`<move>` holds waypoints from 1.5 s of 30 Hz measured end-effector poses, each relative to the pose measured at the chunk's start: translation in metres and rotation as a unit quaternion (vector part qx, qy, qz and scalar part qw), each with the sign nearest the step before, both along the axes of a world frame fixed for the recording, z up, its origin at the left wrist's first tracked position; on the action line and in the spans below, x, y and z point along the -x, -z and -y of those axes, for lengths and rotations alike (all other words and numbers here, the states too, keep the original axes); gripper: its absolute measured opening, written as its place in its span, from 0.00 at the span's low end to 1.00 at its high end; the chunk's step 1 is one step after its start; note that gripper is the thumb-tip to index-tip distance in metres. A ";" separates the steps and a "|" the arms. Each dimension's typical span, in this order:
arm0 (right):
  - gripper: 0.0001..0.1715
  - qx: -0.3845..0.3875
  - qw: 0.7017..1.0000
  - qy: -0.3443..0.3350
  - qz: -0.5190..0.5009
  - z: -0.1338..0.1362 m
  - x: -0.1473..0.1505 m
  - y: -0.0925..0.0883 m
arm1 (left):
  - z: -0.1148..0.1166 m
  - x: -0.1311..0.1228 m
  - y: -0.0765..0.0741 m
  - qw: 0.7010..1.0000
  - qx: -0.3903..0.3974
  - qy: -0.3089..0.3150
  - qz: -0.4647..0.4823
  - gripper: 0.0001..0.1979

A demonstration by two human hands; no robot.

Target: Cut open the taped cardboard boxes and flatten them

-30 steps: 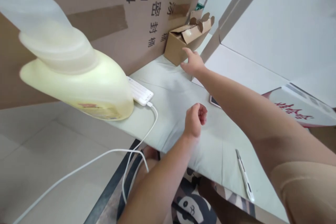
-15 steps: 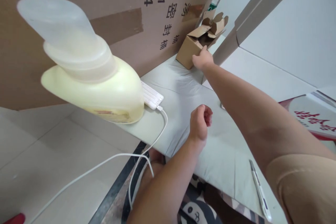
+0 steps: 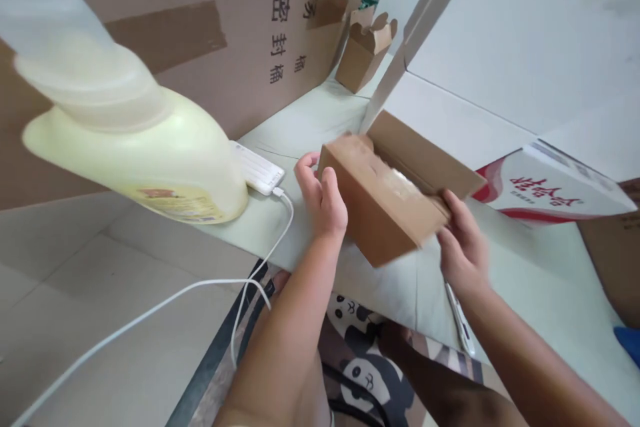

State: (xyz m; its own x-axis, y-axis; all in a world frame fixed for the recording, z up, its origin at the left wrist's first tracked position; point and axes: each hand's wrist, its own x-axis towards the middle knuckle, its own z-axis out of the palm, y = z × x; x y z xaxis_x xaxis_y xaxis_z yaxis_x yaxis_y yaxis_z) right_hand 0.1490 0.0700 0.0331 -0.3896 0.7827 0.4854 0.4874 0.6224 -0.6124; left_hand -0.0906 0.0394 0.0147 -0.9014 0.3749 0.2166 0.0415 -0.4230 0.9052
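Cardboard sheet: fills the upper left of the frame, printed characters, brown tape strip.
White panels: upper right, leaning behind the table.
Table: pale green top running from centre to lower right.
Detergent bottle: pale yellow, left of frame, standing at the table's edge, cap blurred.
Printed carton: red and white, right of frame, lying on the table.
Brown box: centre of frame, lifted just above the table, tilted, top flap open toward the back, tape on the near face.
Left hand: fingers curled and pressed against the box's left end, thumb up beside them.
Right hand: closed round the box's right end; blurred, finger detail unclear.
Open carton: upper centre, against the cardboard sheet, well apart from the hands.
Power bank: white, touching the bottle's base; cable trails to the lower left.
Pen: on the table edge, below the right wrist.
Handling, my judgement: squeeze evenly from both ends, keep the open flap uppermost, steer clear of the cable.
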 end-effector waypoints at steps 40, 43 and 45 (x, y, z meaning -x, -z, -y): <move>0.20 -0.116 0.988 -0.045 -0.089 0.072 -0.129 0.030 | -0.039 -0.124 0.000 0.952 0.067 0.291 -0.074 0.20; 0.17 -0.095 0.989 -0.053 -0.098 0.071 -0.130 0.033 | -0.039 -0.125 0.001 0.951 0.066 0.294 -0.070 0.19; 0.19 -0.085 0.989 -0.055 -0.106 0.069 -0.132 0.038 | -0.039 -0.118 0.004 0.951 0.061 0.291 -0.079 0.20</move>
